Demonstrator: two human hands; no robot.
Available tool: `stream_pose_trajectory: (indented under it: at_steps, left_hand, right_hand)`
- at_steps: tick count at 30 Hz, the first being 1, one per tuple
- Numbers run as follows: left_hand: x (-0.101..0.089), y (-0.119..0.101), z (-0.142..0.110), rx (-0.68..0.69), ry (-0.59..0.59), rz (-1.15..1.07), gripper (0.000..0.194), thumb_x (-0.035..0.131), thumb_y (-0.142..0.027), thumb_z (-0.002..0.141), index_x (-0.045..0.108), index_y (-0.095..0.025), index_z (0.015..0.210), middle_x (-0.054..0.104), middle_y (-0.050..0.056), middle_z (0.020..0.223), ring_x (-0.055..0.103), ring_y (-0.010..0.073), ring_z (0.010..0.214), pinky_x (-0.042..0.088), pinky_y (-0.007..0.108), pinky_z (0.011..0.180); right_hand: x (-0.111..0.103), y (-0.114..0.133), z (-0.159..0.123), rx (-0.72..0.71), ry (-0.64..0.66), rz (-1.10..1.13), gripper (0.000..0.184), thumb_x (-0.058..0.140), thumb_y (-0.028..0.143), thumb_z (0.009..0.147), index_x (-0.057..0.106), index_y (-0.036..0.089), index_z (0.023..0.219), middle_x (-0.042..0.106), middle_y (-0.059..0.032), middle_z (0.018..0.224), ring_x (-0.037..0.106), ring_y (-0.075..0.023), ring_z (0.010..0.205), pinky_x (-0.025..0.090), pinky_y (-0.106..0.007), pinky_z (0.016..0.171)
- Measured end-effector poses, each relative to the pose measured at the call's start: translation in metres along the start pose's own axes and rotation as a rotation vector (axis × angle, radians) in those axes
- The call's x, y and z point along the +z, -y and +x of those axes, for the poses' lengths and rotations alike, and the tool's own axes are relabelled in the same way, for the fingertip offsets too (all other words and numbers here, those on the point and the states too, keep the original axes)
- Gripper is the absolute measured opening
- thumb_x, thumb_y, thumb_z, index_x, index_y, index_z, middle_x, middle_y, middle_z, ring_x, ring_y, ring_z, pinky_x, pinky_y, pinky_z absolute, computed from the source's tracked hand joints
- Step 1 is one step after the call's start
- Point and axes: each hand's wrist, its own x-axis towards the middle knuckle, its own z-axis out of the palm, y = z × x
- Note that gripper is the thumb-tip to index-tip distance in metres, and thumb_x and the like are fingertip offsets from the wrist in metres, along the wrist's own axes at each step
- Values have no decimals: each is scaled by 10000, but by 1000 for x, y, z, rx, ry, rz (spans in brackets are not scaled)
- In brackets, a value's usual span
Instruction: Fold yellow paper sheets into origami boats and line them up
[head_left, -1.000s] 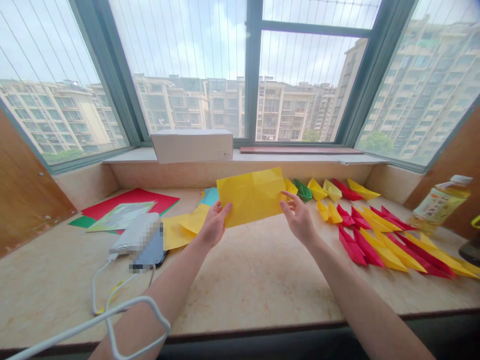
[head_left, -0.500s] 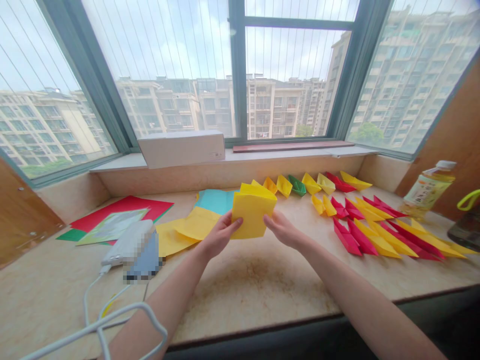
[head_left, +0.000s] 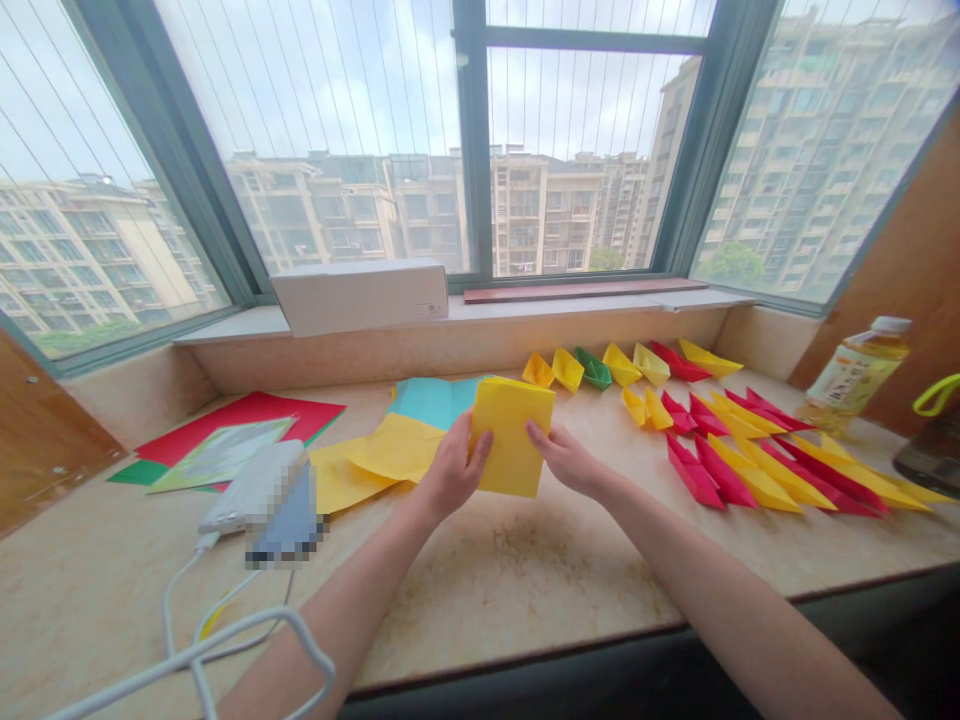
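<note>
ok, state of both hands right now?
Left hand: closed on the folded yellow paper, left edge.
Right hand: closed on the same paper, right edge.

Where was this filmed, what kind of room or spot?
Probably a bay-window ledge in a high-up home: a stone-look sill, wide window panes and apartment blocks outside.

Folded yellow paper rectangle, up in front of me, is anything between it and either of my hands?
Nothing visible is: the left hand and right hand both hold the folded yellow paper rectangle directly, thumbs on its near face.
</note>
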Motion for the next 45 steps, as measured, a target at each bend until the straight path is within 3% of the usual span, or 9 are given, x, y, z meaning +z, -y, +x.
stream_pose_trajectory:
  at_steps: [13,19,22,25,28,32,36,39,45]
  left_hand:
    - [-1,-9,-1,-195,44,-240,587,523,-523,904,440,-186,1377,718,84,940,699,209,687,507,255,553]
    - [-2,-9,-1,-166,36,-415,550,367,-527,968,442,-203,1405,690,108,1099,680,223,943,547,326,801]
    - [-2,-6,-1,-118,-9,-299,544,412,-481,960,405,-219,1436,629,137,1218,640,253,1059,535,397,876]
    - [-1,-1,0,75,-89,4,627,625,-349,855,412,-229,1433,444,172,1429,489,305,1276,453,476,1012]
    - [-1,6,1,252,-138,261,539,634,-209,820,521,-236,1346,389,146,1479,351,320,1388,347,513,1105]
    - [-6,7,0,326,57,267,365,457,-189,918,603,-198,1252,602,145,1271,496,290,1275,430,462,1037]
    - [-16,-3,-4,354,263,85,452,436,-364,950,507,-176,1355,586,157,1313,506,297,1270,414,439,1054]
    - [-16,-9,-7,337,201,63,552,600,-466,854,526,-169,1314,603,162,1283,557,320,1193,446,428,1004]
    - [-8,-12,-5,30,-144,-38,291,474,-427,945,606,-199,1067,680,63,856,648,207,775,502,299,731]
  right_hand:
    - [-4,-1,3,4,-53,-9,555,568,677,815,724,163,957,755,-85,895,710,-264,853,577,-375,760]
    - [-8,5,4,-29,-171,18,528,570,660,830,713,188,1018,750,-88,978,703,-272,903,579,-381,767]
    - [-6,6,3,-18,-173,87,560,539,679,840,684,201,1093,738,-96,1014,692,-276,949,581,-361,722]
    - [-4,3,4,6,-159,128,623,515,710,832,640,201,1169,731,-110,1015,700,-268,900,569,-326,613]
    - [-1,0,5,18,-110,179,626,475,701,859,616,189,1192,732,-115,976,707,-238,791,557,-311,557]
    - [3,5,3,-18,-49,255,539,557,552,892,459,295,1355,716,-59,1063,715,-190,769,583,-331,656]
    - [5,9,0,-43,-106,196,859,633,439,877,56,389,1511,712,-20,1061,721,-171,787,578,-342,728]
    - [7,4,0,-75,-124,35,925,645,445,859,17,337,1530,708,-42,1027,709,-176,744,558,-330,676]
    - [5,1,2,-232,-212,-346,596,639,442,851,471,257,1392,672,-83,1069,644,-203,912,514,-362,784]
